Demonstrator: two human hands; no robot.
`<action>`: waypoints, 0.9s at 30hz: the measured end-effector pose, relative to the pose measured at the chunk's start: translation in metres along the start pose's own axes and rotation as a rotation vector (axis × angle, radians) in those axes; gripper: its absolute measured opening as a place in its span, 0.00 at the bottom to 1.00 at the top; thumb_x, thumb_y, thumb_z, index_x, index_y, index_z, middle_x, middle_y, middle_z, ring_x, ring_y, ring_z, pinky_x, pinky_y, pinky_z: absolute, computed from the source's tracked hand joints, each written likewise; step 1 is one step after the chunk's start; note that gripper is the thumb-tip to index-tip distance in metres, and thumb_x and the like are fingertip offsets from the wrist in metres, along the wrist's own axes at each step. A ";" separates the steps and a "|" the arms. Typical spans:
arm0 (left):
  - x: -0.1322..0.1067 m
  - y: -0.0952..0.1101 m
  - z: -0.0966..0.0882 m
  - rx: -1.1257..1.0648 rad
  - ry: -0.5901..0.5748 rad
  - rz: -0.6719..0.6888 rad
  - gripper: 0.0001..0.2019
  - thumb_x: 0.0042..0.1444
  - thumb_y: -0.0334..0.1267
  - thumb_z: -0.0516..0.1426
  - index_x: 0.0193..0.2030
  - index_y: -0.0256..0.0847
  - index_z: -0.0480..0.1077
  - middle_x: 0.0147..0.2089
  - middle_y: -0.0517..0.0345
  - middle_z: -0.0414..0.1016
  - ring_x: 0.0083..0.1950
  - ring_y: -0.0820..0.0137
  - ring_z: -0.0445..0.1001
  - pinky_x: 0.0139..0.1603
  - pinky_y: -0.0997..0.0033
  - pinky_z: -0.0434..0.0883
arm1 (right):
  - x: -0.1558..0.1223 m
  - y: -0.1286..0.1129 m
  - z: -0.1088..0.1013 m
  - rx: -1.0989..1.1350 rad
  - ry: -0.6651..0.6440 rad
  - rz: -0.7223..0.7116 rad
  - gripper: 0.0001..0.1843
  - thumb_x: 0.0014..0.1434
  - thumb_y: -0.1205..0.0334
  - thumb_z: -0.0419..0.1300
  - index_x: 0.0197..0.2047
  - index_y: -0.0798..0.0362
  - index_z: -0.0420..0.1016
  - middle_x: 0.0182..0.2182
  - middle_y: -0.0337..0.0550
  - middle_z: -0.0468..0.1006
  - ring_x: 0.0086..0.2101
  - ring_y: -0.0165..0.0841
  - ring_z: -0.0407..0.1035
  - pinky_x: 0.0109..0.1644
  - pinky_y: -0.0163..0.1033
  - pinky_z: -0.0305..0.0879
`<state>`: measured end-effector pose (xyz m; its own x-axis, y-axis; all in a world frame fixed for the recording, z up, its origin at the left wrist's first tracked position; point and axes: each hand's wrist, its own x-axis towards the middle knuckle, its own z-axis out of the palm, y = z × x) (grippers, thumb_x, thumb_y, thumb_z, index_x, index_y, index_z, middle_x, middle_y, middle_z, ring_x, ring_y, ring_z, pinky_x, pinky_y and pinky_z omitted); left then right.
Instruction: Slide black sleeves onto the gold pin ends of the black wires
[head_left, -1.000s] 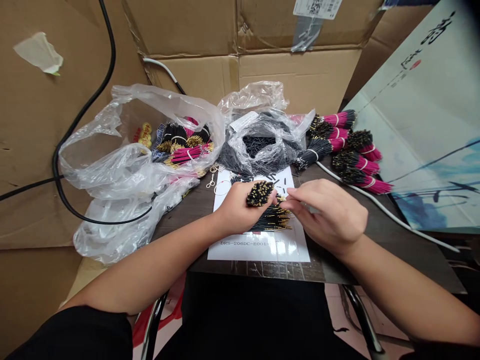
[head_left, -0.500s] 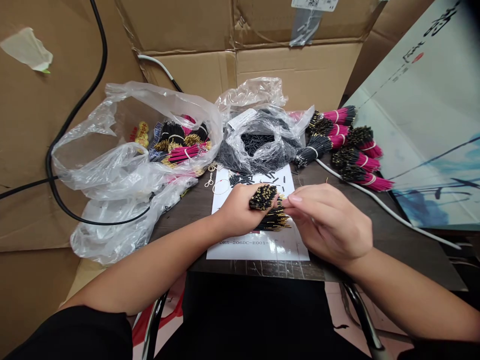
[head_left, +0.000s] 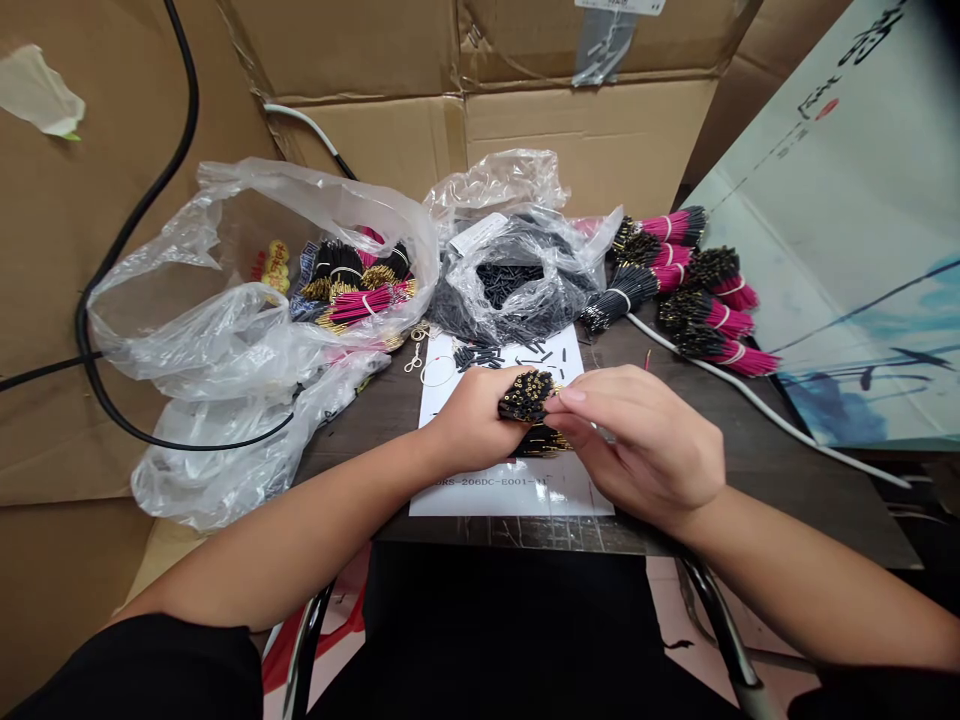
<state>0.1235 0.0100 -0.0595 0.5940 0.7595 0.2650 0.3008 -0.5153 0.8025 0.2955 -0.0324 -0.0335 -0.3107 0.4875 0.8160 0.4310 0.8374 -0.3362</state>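
Note:
My left hand (head_left: 474,418) is wrapped round a thick bundle of black wires (head_left: 526,394), whose gold terminal ends face up toward me. My right hand (head_left: 646,440) touches the bundle's right edge, thumb and forefinger pinched together. Whatever sits between those fingertips is too small and hidden to make out. Below both hands, more black wires with gold tips (head_left: 546,441) lie on a white printed sheet (head_left: 517,500). Short black sleeves (head_left: 553,356) are scattered over the sheet's upper part.
Behind the sheet stands a clear bag of black sleeves (head_left: 517,285). An open plastic bag (head_left: 247,310) at left holds tied wire bundles. Tied pink and black bundles (head_left: 720,315) lie at right beside a white cable (head_left: 795,430). Rubber bands (head_left: 415,358) lie left of the sleeves.
My right hand has come left, its fingertips now against the bundle's edge. My left hand keeps its grip almost in place. The whole view has shifted slightly.

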 end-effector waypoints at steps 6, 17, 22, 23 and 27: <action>0.000 0.000 0.000 0.010 0.005 0.022 0.05 0.49 0.30 0.53 0.24 0.34 0.60 0.22 0.65 0.63 0.25 0.82 0.56 0.26 0.80 0.54 | -0.002 0.001 0.002 0.033 0.001 -0.007 0.23 0.53 0.75 0.62 0.51 0.51 0.69 0.34 0.41 0.80 0.37 0.30 0.75 0.40 0.39 0.74; 0.000 -0.002 0.000 0.037 -0.018 -0.027 0.06 0.50 0.34 0.56 0.27 0.34 0.63 0.25 0.64 0.66 0.28 0.79 0.60 0.29 0.78 0.57 | -0.002 0.001 0.001 0.000 -0.051 -0.004 0.22 0.54 0.72 0.63 0.51 0.51 0.68 0.34 0.40 0.79 0.36 0.29 0.74 0.41 0.39 0.74; -0.001 -0.004 0.000 0.036 0.008 -0.014 0.09 0.48 0.33 0.58 0.25 0.35 0.60 0.23 0.65 0.63 0.26 0.80 0.58 0.27 0.79 0.55 | -0.005 0.003 0.004 -0.052 0.013 -0.018 0.20 0.51 0.69 0.66 0.48 0.52 0.70 0.32 0.41 0.78 0.34 0.31 0.72 0.41 0.41 0.73; 0.000 -0.004 0.000 0.036 0.013 -0.004 0.09 0.48 0.33 0.58 0.24 0.35 0.59 0.23 0.65 0.63 0.26 0.80 0.57 0.27 0.79 0.54 | -0.006 0.004 0.004 -0.066 0.020 -0.014 0.20 0.51 0.68 0.67 0.47 0.53 0.71 0.33 0.41 0.78 0.34 0.31 0.72 0.40 0.41 0.73; -0.001 -0.004 0.000 0.034 0.018 -0.009 0.10 0.49 0.34 0.58 0.25 0.35 0.60 0.23 0.65 0.64 0.26 0.80 0.57 0.27 0.79 0.54 | -0.007 0.008 0.002 -0.108 0.001 0.008 0.21 0.51 0.60 0.68 0.48 0.51 0.72 0.35 0.43 0.78 0.35 0.33 0.71 0.40 0.42 0.70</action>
<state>0.1218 0.0119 -0.0631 0.5773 0.7714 0.2677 0.3313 -0.5210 0.7866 0.2996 -0.0291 -0.0429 -0.3057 0.4935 0.8142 0.5223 0.8020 -0.2900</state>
